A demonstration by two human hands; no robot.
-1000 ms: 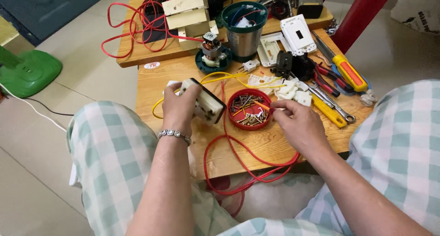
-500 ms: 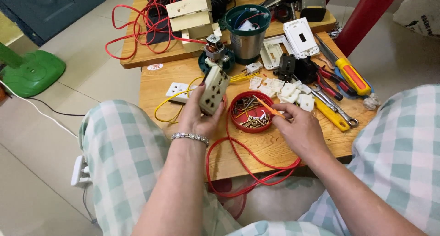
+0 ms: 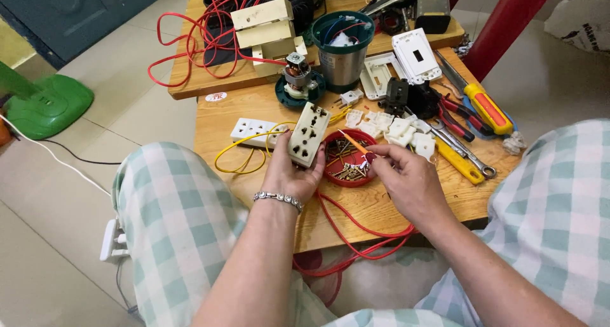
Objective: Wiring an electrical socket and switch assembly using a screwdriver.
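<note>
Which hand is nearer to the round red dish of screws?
The right hand. It holds a small orange screwdriver right over the round red dish of screws. The left hand sits just beside the dish, gripping a cream socket block.

1. A green fan base stands on the floor at far left.
2. A white power strip lies on the wooden table.
3. A metal cup with a teal rim stands behind.
4. A yellow-handled screwdriver lies right.
</note>
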